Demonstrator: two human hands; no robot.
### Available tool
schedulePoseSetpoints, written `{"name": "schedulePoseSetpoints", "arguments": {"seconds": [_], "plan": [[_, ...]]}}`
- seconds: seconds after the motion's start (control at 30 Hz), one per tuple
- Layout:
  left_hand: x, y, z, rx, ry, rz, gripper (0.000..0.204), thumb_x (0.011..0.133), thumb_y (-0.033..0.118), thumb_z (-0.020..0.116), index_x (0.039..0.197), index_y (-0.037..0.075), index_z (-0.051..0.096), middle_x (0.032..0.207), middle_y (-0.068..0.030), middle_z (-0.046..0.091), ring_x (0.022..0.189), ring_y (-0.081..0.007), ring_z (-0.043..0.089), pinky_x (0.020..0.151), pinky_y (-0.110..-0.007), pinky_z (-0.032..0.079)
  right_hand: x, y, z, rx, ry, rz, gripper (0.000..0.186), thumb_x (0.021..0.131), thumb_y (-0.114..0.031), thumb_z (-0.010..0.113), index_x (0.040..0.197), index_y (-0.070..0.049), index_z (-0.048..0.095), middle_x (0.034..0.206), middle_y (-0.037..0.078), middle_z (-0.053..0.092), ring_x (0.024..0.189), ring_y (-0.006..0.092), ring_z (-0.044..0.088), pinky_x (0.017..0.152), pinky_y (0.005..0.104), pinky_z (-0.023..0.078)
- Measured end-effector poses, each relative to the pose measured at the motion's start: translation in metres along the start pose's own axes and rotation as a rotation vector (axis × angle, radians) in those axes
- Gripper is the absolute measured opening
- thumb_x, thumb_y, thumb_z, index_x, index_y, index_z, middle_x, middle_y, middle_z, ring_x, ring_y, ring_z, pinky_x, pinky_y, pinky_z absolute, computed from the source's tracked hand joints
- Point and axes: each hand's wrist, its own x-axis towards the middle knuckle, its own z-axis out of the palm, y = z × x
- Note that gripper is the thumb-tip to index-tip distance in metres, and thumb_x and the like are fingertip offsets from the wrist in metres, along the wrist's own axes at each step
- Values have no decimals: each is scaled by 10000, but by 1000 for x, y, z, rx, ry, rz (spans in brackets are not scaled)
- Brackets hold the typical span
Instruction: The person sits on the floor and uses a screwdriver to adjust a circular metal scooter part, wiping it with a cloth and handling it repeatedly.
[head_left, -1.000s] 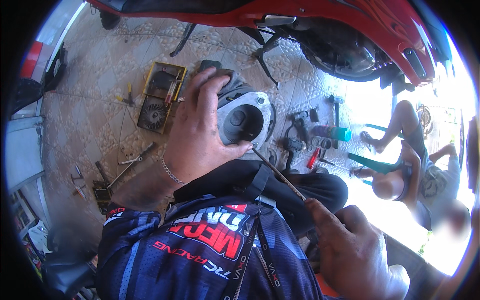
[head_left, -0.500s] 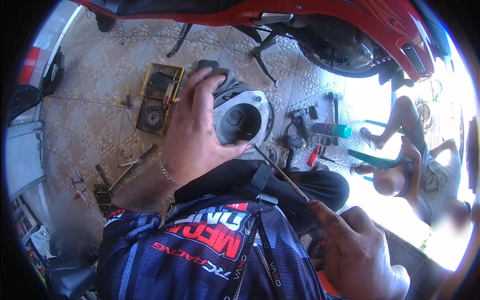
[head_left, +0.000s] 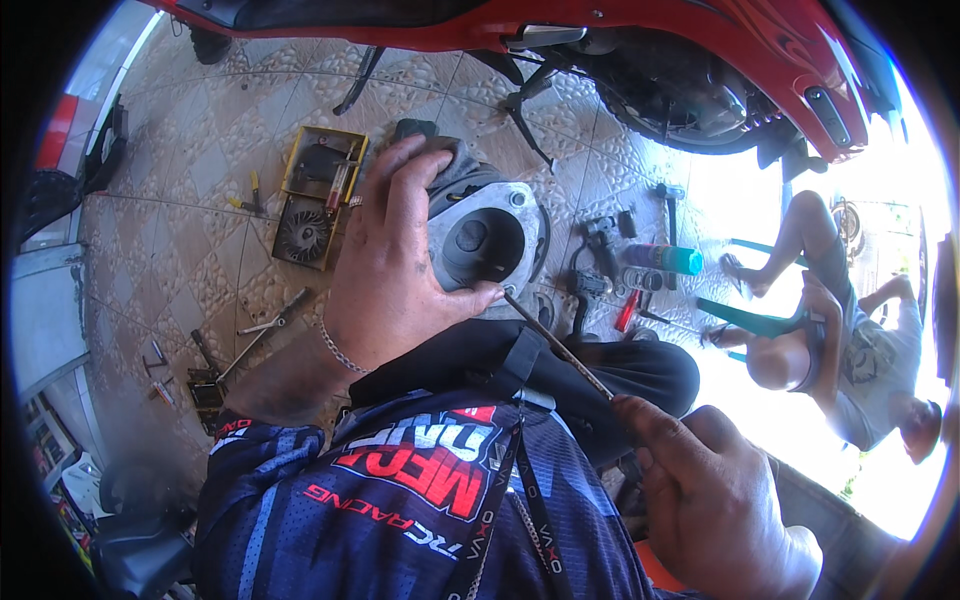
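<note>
My left hand [head_left: 390, 270] grips a grey metal engine cylinder [head_left: 485, 235] with a round dark bore, held over my lap. My right hand [head_left: 715, 495] is shut on a thin metal rod tool [head_left: 560, 345], whose tip rests at the cylinder's lower edge beside my left thumb. A chain bracelet circles my left wrist. My blue printed jersey fills the lower middle of the view.
A red motorbike [head_left: 700, 60] stands on its kickstand across the top. On the tiled floor lie a yellow tray [head_left: 315, 195] of parts, wrenches [head_left: 265, 330], a spray can [head_left: 665, 260] and small parts. Another person [head_left: 840, 340] sits at right.
The cylinder and my left hand have shifted slightly; the rod's tip has come closer to the cylinder's lower edge. My right hand has stayed low at right.
</note>
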Motion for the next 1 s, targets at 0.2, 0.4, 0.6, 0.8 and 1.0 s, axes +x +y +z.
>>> {"name": "schedulePoseSetpoints", "arguments": {"seconds": [0.2,0.4,0.6,0.8,1.0], "plan": [[-1,0,-1,13,3,11,1129,581,204,1025,1518,54,413,1559,-256,409,1436,-475,467,1162,-523,461,-3,-13,-7,-6,-58,139,695,879,-41,667,1532,56,451,1147,316,606,749,403,702,564,389,628],[-1,2,0,11,9,16,1131,567,193,1023,1516,66,421,1558,-251,415,1435,-473,468,1153,-523,461,-4,-12,19,-464,174,-58,684,868,-125,686,1513,32,518,1006,124,587,669,215,646,504,282,588],[-1,6,1,46,2,29,1115,561,175,1019,1507,82,438,1568,-250,414,1427,-474,476,1139,-524,463,-8,-12,24,-617,31,-26,663,873,-110,706,1518,-38,573,940,76,560,718,210,662,515,275,548],[1,7,4,69,0,44,1082,565,158,1014,1489,80,456,1573,-258,417,1425,-474,480,1143,-527,462,-3,0,37,-497,31,-40,706,853,-50,722,1548,-78,601,831,81,452,613,175,529,448,365,464],[4,7,5,119,4,70,1062,564,138,1009,1472,62,465,1555,-265,435,1418,-477,482,1163,-532,455,1,12,50,-451,56,-64,733,855,-21,715,1572,-70,568,804,87,478,596,180,550,439,368,467]]}}
